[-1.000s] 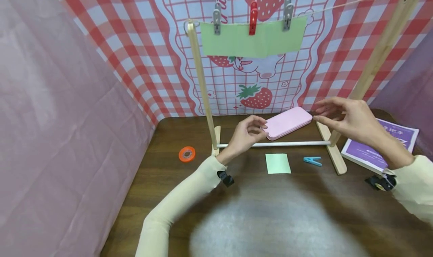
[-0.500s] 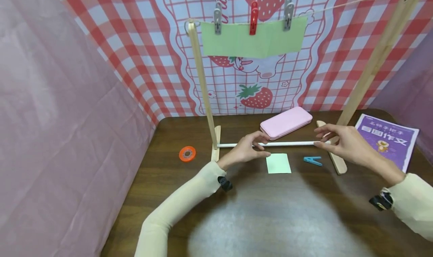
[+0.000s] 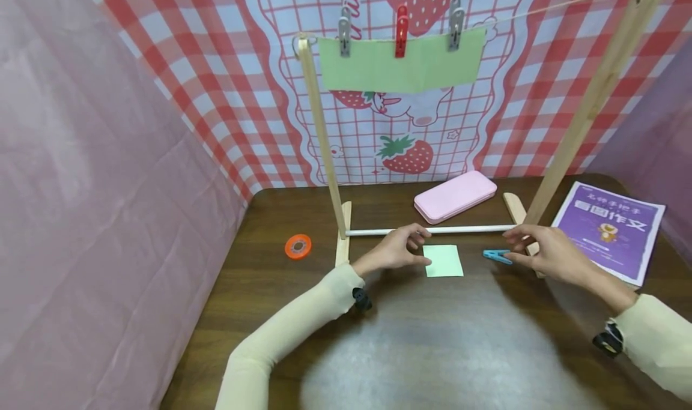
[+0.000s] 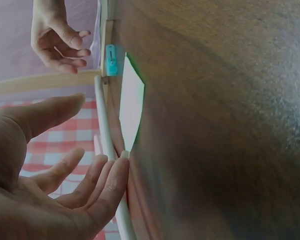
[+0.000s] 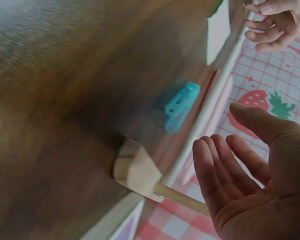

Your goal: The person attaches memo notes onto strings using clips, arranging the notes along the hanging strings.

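Observation:
My left hand [image 3: 396, 249] hovers at the left edge of a pale green square of paper [image 3: 444, 261], fingers loosely bent with a gap to the thumb and nothing held. In the left wrist view a fingertip overlaps the near end of the paper [image 4: 132, 105]; whether it touches, I cannot tell. My right hand [image 3: 551, 254] is just right of a blue clothespin [image 3: 494, 256], thumb and fingers apart. The right wrist view shows that clothespin [image 5: 182, 106] lying on the table, apart from the fingers.
A wooden stand with a white crossbar [image 3: 465, 229] spans the table. From its string hangs a green sheet [image 3: 400, 68] under two grey clothespins and a red clothespin [image 3: 401, 32]. Around it lie a pink case [image 3: 456, 196], a purple book [image 3: 611, 230] and an orange disc [image 3: 298, 246].
Both hands have come down and nearer to me, away from the pink case. The left now sits beside the green paper, the right beside the blue clothespin.

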The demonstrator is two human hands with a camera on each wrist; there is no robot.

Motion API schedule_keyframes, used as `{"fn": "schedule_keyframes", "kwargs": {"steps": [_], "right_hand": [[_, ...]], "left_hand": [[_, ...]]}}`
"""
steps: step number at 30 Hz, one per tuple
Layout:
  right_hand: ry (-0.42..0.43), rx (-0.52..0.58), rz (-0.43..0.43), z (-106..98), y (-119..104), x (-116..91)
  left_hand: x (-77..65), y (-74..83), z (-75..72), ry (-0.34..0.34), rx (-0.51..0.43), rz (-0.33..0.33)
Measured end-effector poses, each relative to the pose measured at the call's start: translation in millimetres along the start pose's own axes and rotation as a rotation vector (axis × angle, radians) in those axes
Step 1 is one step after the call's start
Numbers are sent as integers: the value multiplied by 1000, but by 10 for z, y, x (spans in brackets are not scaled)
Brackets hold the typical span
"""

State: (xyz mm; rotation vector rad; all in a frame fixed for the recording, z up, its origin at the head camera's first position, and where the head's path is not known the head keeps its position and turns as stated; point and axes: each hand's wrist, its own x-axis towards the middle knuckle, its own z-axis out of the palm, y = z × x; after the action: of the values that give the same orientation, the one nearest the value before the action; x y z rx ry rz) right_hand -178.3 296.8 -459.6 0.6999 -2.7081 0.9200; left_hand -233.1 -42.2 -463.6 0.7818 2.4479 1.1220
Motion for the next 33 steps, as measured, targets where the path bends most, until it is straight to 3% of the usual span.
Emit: {"fn": "schedule_keyframes", "kwargs": {"steps": [7, 15, 26, 33], "right_hand": [[-30, -17, -6, 119, 112, -68], [-63, 20, 87, 181, 138, -139], [-60, 12, 103, 229, 197, -143], [-40, 18, 75, 274, 225, -126]], "left_hand": [[-16, -40, 74, 0, 110, -25], [25, -35, 117, 0, 133, -60], [165, -1, 146, -29, 196, -103], [204, 13, 203, 1, 329, -106]]}}
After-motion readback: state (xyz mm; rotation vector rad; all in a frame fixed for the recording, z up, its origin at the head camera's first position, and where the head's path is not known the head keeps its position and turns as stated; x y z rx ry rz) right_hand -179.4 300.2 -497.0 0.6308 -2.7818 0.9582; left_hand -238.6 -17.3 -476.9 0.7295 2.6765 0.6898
